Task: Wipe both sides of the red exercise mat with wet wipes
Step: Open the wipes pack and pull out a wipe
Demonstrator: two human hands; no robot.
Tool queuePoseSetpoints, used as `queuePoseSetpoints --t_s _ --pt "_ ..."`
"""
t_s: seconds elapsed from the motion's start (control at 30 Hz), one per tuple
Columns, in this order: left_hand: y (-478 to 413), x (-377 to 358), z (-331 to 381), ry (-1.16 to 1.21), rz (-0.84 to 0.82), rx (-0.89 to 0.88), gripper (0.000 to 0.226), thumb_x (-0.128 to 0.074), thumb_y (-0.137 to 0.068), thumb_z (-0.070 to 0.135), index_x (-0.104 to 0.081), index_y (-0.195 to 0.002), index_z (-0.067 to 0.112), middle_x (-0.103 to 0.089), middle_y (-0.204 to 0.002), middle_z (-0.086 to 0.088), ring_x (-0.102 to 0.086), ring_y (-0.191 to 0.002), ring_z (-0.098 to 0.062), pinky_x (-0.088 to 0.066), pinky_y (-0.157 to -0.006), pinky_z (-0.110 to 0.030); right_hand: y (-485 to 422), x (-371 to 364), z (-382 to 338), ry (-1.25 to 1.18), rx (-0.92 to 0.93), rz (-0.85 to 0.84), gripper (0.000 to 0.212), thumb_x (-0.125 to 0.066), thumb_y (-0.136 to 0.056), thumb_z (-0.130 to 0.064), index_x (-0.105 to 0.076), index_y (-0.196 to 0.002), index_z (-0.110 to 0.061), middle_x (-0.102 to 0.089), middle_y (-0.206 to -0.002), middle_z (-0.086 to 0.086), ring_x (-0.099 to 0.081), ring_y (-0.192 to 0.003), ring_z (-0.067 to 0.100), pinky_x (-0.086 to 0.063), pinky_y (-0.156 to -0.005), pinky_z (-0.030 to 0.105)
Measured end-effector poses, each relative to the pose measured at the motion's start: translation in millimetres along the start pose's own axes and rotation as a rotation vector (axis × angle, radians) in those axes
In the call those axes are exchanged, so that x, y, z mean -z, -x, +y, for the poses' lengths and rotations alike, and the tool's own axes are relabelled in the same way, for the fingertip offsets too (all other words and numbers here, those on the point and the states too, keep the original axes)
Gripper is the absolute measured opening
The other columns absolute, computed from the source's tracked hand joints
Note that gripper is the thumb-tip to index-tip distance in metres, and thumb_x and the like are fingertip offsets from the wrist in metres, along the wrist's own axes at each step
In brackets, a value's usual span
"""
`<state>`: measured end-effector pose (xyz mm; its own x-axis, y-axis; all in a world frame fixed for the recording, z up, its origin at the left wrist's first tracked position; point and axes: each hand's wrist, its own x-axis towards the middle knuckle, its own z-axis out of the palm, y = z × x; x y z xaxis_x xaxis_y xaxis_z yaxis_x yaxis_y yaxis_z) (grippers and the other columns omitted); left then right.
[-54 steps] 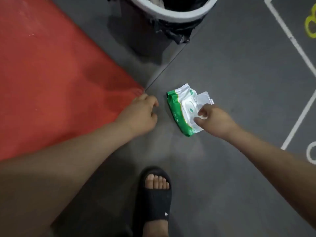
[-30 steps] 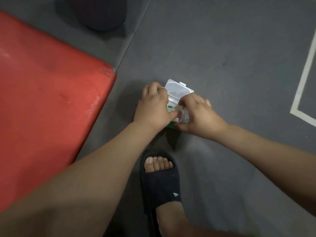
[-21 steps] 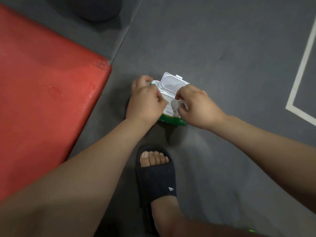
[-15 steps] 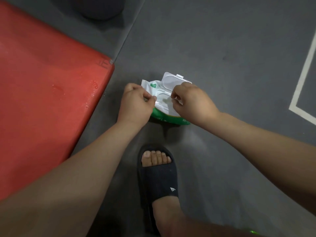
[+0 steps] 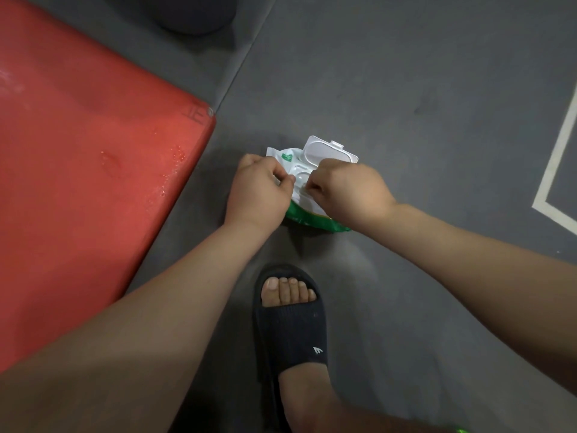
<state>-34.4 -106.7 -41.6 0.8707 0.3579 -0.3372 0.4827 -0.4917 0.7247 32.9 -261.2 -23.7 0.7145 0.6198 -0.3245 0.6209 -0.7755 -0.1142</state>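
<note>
One black slide sandal (image 5: 290,332) with a bare foot in it is seen nearest, planted on the grey floor (image 5: 421,301), its toes pointed away. Two bare forearms are stretched past it on either side and are brought together just beyond the toes.

The left hand (image 5: 259,190) is curled, and the left edge of the wet-wipe pack (image 5: 309,215) is pinched between its thumb and bent fingers, so that the white wrapper is held down. The right hand (image 5: 349,190) is curled as well; its thumb and forefinger are pressed together at the pack's opening, on the white top face. Whether a wipe is caught between them cannot be told, since the fingertips are turned away and partly hidden.

The pack is laid on the floor between the two hands, its green near edge showing below the wrists. Its white hinged lid (image 5: 327,153) is flipped open and stands up on the far side.

The red exercise mat (image 5: 81,182) is spread flat on the floor to the left, apart from the pack, its rounded corner lying to the far left of the left hand. A few wet spots (image 5: 175,154) are seen near that corner. A pale painted line (image 5: 552,179) is marked on the floor at the right, and the base of a dark round object (image 5: 193,14) is cut off at the far edge.
</note>
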Motion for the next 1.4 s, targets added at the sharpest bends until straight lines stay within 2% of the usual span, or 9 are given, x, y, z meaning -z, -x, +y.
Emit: queuePoseSetpoints --t_s 0.27,0.5,0.67,0.77,0.87,1.1,1.2,1.33,1.4 --pt "0 3 1 -0.005 -0.026 -0.016 0.012 -0.075 -0.090 0.022 -0.070 -0.088 0.012 -0.056 -0.115 -0.009 -0.050 -0.082 -0.013 -0.029 -0.076 -0.012 1 -9 3 0.044 0.153 0.113 0.030 -0.046 -0.090 -0.028 -0.057 -0.069 -0.009 -0.054 -0.070 0.006 -0.048 -0.042 0.033 -0.025 -0.040 0.023" --pt "-1 6 -2 0.007 -0.039 -0.037 0.010 -0.074 -0.090 0.020 -0.070 -0.094 0.012 -0.055 -0.117 -0.008 -0.059 -0.096 -0.021 -0.031 -0.081 -0.012 4 -11 9 -0.029 0.166 0.210 0.014 -0.052 -0.085 -0.023 -0.055 -0.076 -0.012 -0.054 -0.074 0.004 -0.047 -0.047 0.035 -0.033 -0.036 0.029" --pt "2 4 -4 -0.003 -0.115 -0.192 0.024 -0.071 -0.092 0.022 -0.070 -0.116 0.023 -0.049 -0.134 -0.001 -0.049 -0.127 -0.026 -0.032 -0.105 -0.021 4 -4 12 -0.294 0.129 0.167 0.019 -0.044 -0.088 -0.026 -0.056 -0.082 -0.012 -0.052 -0.078 0.001 -0.050 -0.064 0.029 -0.044 -0.050 0.040" --pt "2 2 -2 -0.033 -0.158 -0.195 0.023 -0.070 -0.094 0.034 -0.075 -0.114 0.024 -0.045 -0.147 0.000 -0.035 -0.138 -0.025 -0.020 -0.108 -0.016 -2 8 16 -0.443 0.087 0.165 0.010 -0.052 -0.091 -0.015 -0.056 -0.083 -0.010 -0.050 -0.077 -0.002 -0.045 -0.068 0.018 -0.042 -0.061 0.035" --pt "1 2 0 -0.041 -0.171 -0.179 0.030 -0.074 -0.091 0.041 -0.074 -0.116 0.024 -0.042 -0.149 -0.001 -0.030 -0.140 -0.026 -0.018 -0.108 -0.015 -8 34 20 -0.531 0.050 0.184 0.012 -0.053 -0.096 -0.010 -0.055 -0.085 -0.006 -0.049 -0.077 -0.002 -0.040 -0.069 0.006 -0.034 -0.065 0.013" --pt "-9 25 27 0.093 -0.171 -0.234 0.050 -0.082 -0.084 0.039 -0.065 -0.129 0.027 -0.051 -0.137 0.000 -0.044 -0.132 -0.021 -0.035 -0.113 -0.031 -15 120 22 -0.843 -0.027 0.195 0.011 -0.050 -0.099 -0.017 -0.058 -0.092 -0.013 -0.061 -0.079 -0.003 -0.053 -0.070 0.008 -0.044 -0.068 0.024" --pt "-14 43 56 0.283 -0.213 -0.221 0.029 -0.075 -0.089 0.039 -0.072 -0.114 0.024 -0.068 -0.115 0.008 -0.061 -0.111 -0.009 -0.047 -0.101 -0.030 -17 145 15 -0.965 0.025 0.183 0.012 -0.048 -0.097 -0.009 -0.057 -0.089 -0.011 -0.058 -0.080 -0.003 -0.053 -0.070 0.003 -0.044 -0.070 0.022" --pt "-18 67 87 0.478 -0.136 -0.249 0.023 -0.071 -0.091 0.028 -0.072 -0.090 0.005 -0.071 -0.084 -0.016 -0.061 -0.076 -0.012 -0.051 -0.075 -0.040 -21 164 5 -1.264 0.018 0.311 0.016 -0.048 -0.097 -0.006 -0.055 -0.083 -0.012 -0.058 -0.078 0.006 -0.053 -0.066 0.009 -0.044 -0.065 0.028" --pt "-18 83 98 0.598 -0.069 -0.230 0.023 -0.073 -0.092 0.025 -0.068 -0.087 0.002 -0.071 -0.083 -0.020 -0.065 -0.075 -0.018 -0.059 -0.078 -0.045 -24 164 7 -1.294 -0.020 0.365 0.015 -0.050 -0.100 -0.014 -0.060 -0.090 -0.009 -0.062 -0.080 0.003 -0.056 -0.070 0.011 -0.045 -0.066 0.030"
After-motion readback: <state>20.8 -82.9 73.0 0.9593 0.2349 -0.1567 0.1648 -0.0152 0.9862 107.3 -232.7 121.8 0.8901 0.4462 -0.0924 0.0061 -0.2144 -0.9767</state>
